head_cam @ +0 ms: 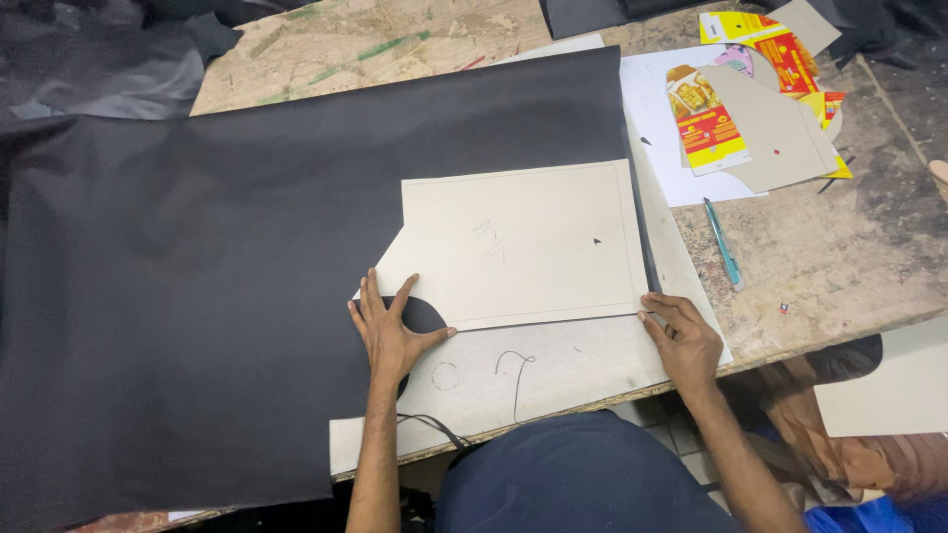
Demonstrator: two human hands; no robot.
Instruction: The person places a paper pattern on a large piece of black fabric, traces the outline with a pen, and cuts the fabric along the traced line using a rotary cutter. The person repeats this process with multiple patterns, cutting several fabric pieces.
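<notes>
Here the left hand point(387, 331) lies spread flat and the right hand point(684, 341) presses fingertips on the cream pattern card point(523, 247) atop black fabric point(197, 266); uneven pressure could skew the card.

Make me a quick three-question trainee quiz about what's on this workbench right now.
1. True or false: the left hand lies flat on the large black sheet of material, at the bottom left corner of the cream card pattern piece.
2. Which lies on the bare wooden table, to the right of the pattern? A) scissors B) a teal pen C) a ruler
3. Fill in: the right hand presses the pattern's bottom ______ corner.

Key: 1 true; 2 B; 3 right.
</notes>
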